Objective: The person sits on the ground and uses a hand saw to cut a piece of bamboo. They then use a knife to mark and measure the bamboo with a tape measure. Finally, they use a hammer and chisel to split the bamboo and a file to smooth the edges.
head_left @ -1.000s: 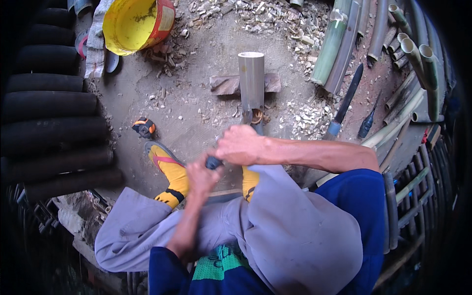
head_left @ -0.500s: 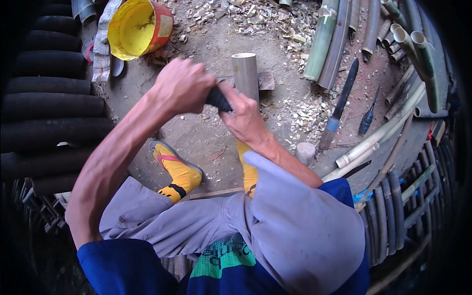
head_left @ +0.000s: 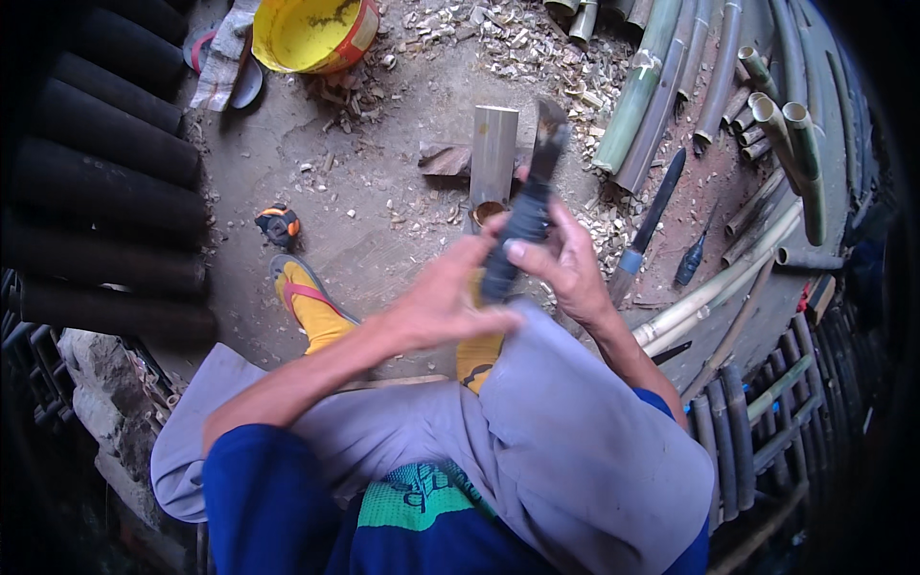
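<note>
Both hands are in front of my knees at a large knife (head_left: 549, 144) with a black-wrapped handle, its blurred blade slanting up and away. My right hand (head_left: 573, 268) grips the handle, thumb laid across it. My left hand (head_left: 443, 292) is against the handle's left side, fingers curling partly behind it and thumb stretched out below. Just beyond the hands a pale bamboo section (head_left: 493, 153) rests by a rough wooden block (head_left: 446, 159); a brownish hollow shows at its near end. Whether it leans or lies, I cannot tell.
A yellow and red bucket (head_left: 311, 38) is at far left, an orange and black tape measure (head_left: 278, 225) by my left foot. To the right lie a long-bladed knife (head_left: 659, 206), a pointed tool (head_left: 694, 254) and bamboo poles (head_left: 642, 86). Shavings litter the ground; dark bamboo slats (head_left: 105, 201) line the left.
The hands have come lower and nearer, and the knife has swung round so its blade shows. The bamboo section, upright before, now shows a different side and a hollow near end. The tape measure has come into sight.
</note>
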Tool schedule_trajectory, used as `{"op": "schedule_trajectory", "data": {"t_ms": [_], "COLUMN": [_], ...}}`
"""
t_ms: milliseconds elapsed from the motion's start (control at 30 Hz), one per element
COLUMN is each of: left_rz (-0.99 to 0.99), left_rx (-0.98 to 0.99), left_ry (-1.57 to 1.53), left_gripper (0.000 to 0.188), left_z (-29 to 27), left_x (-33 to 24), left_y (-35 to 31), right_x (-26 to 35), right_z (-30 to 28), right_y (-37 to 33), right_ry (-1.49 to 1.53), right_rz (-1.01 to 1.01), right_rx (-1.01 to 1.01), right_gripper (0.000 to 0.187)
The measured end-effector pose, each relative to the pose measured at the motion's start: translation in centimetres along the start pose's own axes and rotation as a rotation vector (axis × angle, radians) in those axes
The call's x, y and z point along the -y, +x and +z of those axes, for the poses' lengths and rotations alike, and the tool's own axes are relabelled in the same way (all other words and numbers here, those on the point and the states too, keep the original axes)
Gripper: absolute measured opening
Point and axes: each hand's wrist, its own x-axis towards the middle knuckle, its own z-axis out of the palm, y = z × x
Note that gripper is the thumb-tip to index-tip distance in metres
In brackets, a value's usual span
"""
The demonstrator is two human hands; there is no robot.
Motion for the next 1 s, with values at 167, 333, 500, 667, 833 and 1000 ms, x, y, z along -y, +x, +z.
{"op": "schedule_trajectory", "data": {"t_ms": [167, 333, 500, 667, 833, 1000], "left_rz": [-0.111, -0.408, -0.213, -0.534, -0.734, -0.93], "left_rx": [0.221, -0.098, -0.212, -0.35, -0.276, -0.058], "left_ry": [-1.178, -1.993, -2.348, -2.232, -1.869, -1.395], "left_gripper": [0.078, 0.041, 0.032, 0.032, 0.026, 0.026], "left_z": [7.5, 11.2, 12.0, 10.0, 9.1, 7.9], "left_x": [2.8, 2.6, 1.5, 0.5, 1.1, 2.5], "left_y": [1.0, 6.2, 8.4, 8.7, 8.4, 7.9], "right_x": [-2.5, -0.7, 1.8, 1.6, -1.6, -6.1], "right_z": [-6.3, -9.0, -9.5, -9.2, -9.7, -7.6], "right_y": [-2.1, 0.6, 6.8, 9.1, 5.9, 0.4], "right_ry": [-0.948, -1.683, -1.793, -1.607, -1.327, -0.9], "right_rz": [-0.259, -0.253, -0.538, -0.27, -0.081, 0.071], "right_rx": [0.213, 0.61, 0.867, 1.02, 0.82, 0.514], "right_gripper": [0.073, 0.067, 0.048, 0.05, 0.048, 0.04]}}
